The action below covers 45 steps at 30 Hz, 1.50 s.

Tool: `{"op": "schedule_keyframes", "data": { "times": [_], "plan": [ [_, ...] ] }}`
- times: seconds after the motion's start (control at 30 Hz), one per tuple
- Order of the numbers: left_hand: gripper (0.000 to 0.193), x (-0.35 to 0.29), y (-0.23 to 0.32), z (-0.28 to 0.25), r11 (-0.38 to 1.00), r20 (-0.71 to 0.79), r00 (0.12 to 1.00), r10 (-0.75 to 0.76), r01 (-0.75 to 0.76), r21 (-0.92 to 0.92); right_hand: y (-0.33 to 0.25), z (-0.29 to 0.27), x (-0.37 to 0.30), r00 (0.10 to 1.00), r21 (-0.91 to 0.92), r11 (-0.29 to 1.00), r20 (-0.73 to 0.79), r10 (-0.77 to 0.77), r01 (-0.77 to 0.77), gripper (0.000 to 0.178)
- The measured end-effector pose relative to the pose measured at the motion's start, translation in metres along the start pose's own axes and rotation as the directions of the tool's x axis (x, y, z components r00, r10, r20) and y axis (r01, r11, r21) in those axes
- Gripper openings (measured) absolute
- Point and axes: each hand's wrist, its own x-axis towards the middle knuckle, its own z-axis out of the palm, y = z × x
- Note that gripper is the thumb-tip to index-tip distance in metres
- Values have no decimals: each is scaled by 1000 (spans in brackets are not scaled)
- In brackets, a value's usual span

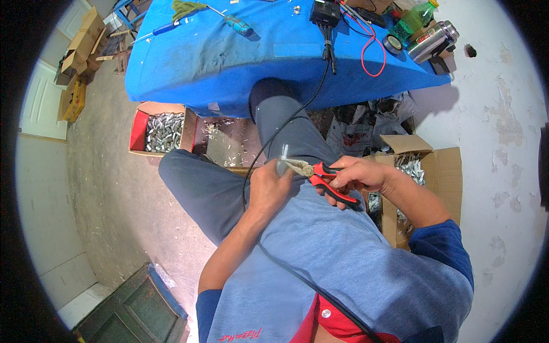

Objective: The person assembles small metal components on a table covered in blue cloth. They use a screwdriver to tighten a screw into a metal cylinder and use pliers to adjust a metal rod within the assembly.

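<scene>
Above my lap, my left hand (269,187) is closed around a small grey metal cylinder (281,166), with a thin whitish piece (285,151) sticking up from its top. My right hand (355,176) grips a pair of combination pliers (334,189) by their red and black handles. The handles are spread somewhat, and the plier jaws reach to the cylinder's upper end beside my left fingertips. Whether the jaws pinch the whitish piece is too small to tell.
A box of small metal cylinders (164,132) stands at left; a cardboard box of metal pieces (449,177) is at right. The blue-covered table (229,63) carries screwdrivers (237,25), a steel flask (433,43) and a green bottle (414,22). A black cable (286,123) crosses my lap.
</scene>
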Motion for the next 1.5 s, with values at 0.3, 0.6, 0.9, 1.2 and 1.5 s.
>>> {"op": "schedule_keyframes", "data": {
  "times": [0.3, 0.6, 0.9, 1.2, 1.5],
  "plan": [
    [21, 1, -1, -1, 999, 14, 1000, 0, 0, -39, 5, 10, 4, 995, 48, 998, -78, 56, -52, 32],
    [18, -1, -13, -1, 1000, -24, 1000, -1, 1, -4, 37, 19, 34, 691, -994, 102, -96, -716, -32, 34],
    [30, 0, -13, -4, 930, 117, 989, -90, 126, -347, -15, 5, 59, 815, -456, 800, -233, -531, 390, 33],
    [36, 0, -16, -14, 638, 365, 924, -113, 349, -686, -27, 18, 47, 951, -579, 808, -173, -256, 112, 29],
    [38, 0, -20, -15, 586, 394, 915, -93, 370, -721, -5, 11, 38, 789, -957, 258, -57, -612, 130, 58]
  ]
}}
